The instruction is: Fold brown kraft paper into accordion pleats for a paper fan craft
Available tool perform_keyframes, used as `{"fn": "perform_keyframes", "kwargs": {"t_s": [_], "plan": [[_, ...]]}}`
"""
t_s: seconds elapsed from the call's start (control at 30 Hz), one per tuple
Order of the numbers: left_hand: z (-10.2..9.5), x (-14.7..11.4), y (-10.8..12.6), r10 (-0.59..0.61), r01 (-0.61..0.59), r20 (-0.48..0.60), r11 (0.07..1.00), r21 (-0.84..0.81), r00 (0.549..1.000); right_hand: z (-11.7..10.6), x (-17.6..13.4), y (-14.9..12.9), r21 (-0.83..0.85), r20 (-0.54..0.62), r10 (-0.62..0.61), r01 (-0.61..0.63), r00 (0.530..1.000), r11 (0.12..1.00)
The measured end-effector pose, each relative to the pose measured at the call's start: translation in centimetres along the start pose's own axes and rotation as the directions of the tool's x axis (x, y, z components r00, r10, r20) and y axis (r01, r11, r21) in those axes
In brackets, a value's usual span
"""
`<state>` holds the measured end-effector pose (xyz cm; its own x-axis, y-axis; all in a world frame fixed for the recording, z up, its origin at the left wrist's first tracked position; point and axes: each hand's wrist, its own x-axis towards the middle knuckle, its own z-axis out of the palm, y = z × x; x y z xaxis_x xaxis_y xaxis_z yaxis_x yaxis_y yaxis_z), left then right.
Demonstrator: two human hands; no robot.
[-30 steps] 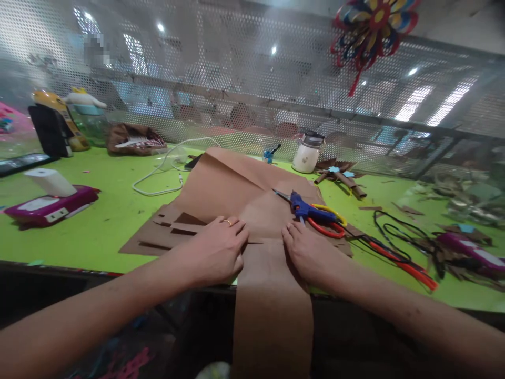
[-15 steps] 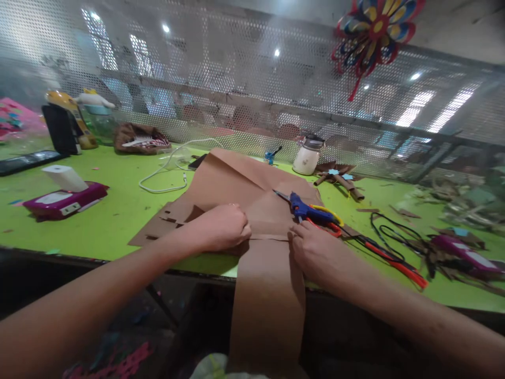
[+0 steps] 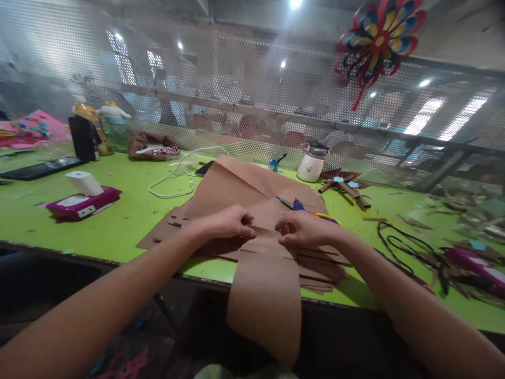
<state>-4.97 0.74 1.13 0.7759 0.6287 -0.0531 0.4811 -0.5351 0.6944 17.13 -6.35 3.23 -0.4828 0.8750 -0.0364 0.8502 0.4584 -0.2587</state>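
Two hands at a brown paper strip, centre of the clock at its fold. Strip (image 3: 264, 295) lies near the table edge, tail hanging over and curving at 6 o'clock. Left hand (image 3: 231, 222) at the fold's 9, right hand (image 3: 303, 229) at its 3. Fingers curled on both, tips touching the strip; pinched or only pressing, cannot tell.

Labels: white jar (image 3: 311, 166), between 1 and 2, has a small dark mark, too small to read. Purple power strip (image 3: 71, 209) at 9, white adapter (image 3: 84, 183) on top; can't make out any print.

Nearby: large brown sheet (image 3: 240, 184) at 11, slit paper stack (image 3: 321, 271) at 4, blue tool (image 3: 299, 205) at 2, mostly behind the right hand. White cable (image 3: 170, 196) at 10. Petalled ornament (image 3: 381, 41) hangs at 1.

Vs 1 s ago: hands were flatter on the paper, now arched. Tail hangs shorter, its lower end now in frame. Blue tool was in full view, now mostly covered. Stack at 4 shows far more
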Motion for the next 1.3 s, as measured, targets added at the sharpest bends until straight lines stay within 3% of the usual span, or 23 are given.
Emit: {"fn": "perform_keyframes", "kwargs": {"t_s": [0.1, 0.2, 0.33, 0.43, 0.5, 0.63, 0.77, 0.9, 1.03, 1.2, 1.3], "plan": [[-0.5, -0.6, 0.1, -0.024, 0.039, 0.051, 0.949, -0.312, 0.998, 0.0, -0.3, 0.8, 0.267, 0.022, -0.001, -0.005, 1.0, 0.964], [-0.7, -1.0, 0.4, -0.027, 0.05, 0.048, 0.824, -0.565, 0.998, 0.2, -1.0, 1.0, 0.576, 0.017, 0.005, -0.014, 1.0, 0.818], [-0.4, -0.9, 0.6, 0.006, 0.003, 0.009, 0.67, -0.742, 1.0, 0.3, -1.6, 0.7, 0.839, -0.14, 0.1, 0.065, 0.985, 0.54], [0.0, -0.9, 0.8, 0.033, -0.005, 0.017, 0.568, -0.823, 0.999, 0.4, -1.5, 0.3, 0.883, -0.263, 0.139, 0.18, 0.955, 0.433], [0.2, -0.9, 1.0, 0.046, 0.012, 0.041, 0.519, -0.855, 0.998, 0.6, -1.4, -0.1, 0.868, -0.291, 0.088, 0.224, 0.953, 0.442], [0.9, -0.7, 1.6, 0.077, 0.041, 0.084, 0.447, -0.894, 0.994, 1.1, -1.0, -1.2, 0.727, -0.364, -0.078, 0.336, 0.928, 0.599], [1.6, -0.1, 2.1, 0.094, 0.085, 0.137, 0.422, -0.903, 0.986, 1.2, -0.6, -1.3, 0.636, -0.491, -0.061, 0.405, 0.869, 0.657], [1.9, 0.5, 1.1, 0.111, 0.131, 0.193, 0.415, -0.9, 0.975, 1.2, -0.6, -0.7, 0.715, -0.487, 0.061, 0.358, 0.871, 0.6], [1.7, 0.7, 0.1, 0.08, 0.113, 0.159, 0.41, -0.905, 0.984, 1.9, -0.3, -0.4, 0.861, -0.342, 0.148, 0.246, 0.928, 0.445], [0.9, 0.5, 0.9, 0.029, 0.148, 0.171, 0.38, -0.913, 0.985, 2.6, 0.3, -0.3, 0.912, -0.24, 0.254, 0.128, 0.937, 0.39], [0.6, 0.4, 1.2, -0.017, 0.086, 0.086, 0.41, -0.908, 0.996, 2.6, 0.4, -0.1, 0.944, -0.166, 0.298, 0.064, 0.94, 0.325]]}}
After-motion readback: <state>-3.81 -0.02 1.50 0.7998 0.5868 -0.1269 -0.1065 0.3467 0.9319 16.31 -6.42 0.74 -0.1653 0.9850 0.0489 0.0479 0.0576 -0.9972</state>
